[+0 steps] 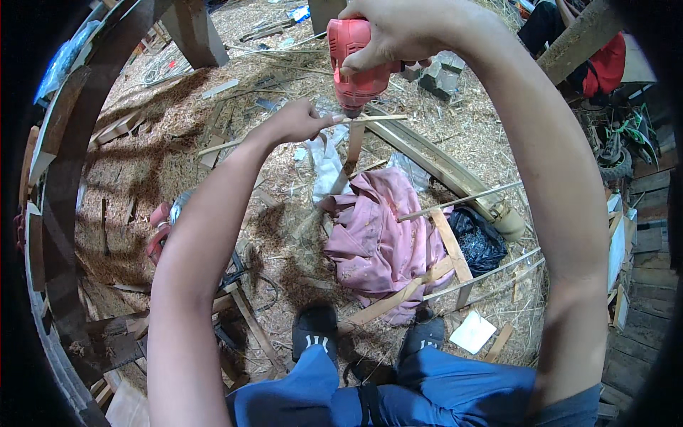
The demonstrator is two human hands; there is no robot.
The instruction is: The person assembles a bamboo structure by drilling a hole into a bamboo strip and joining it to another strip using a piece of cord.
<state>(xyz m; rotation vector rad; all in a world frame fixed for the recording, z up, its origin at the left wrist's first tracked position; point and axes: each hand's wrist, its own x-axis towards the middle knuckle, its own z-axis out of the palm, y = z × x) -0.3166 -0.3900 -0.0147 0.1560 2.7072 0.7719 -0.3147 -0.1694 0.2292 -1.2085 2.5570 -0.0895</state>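
My right hand (398, 32) is wrapped around a red power drill (348, 60), held upright near the top of the view with its nose pointing down. The drill's nose meets a thin wooden strip (384, 118) that runs roughly crosswise. Just left of that spot, my left hand (300, 122) is closed on the strip, thumb stretched toward the drill. Below the strip, a flat wooden piece (355, 146) stands on end, its top close under the drill. Whether a screw or bit sits at the contact point is too small to tell.
A pink cloth (377, 228) lies on the shaving-strewn floor, beside wooden slats (452, 245) and a black plastic bag (478, 238). A long wooden beam (441, 167) slants behind them. At left lies a red tool (158, 242). Part of another person (605, 67) shows upper right.
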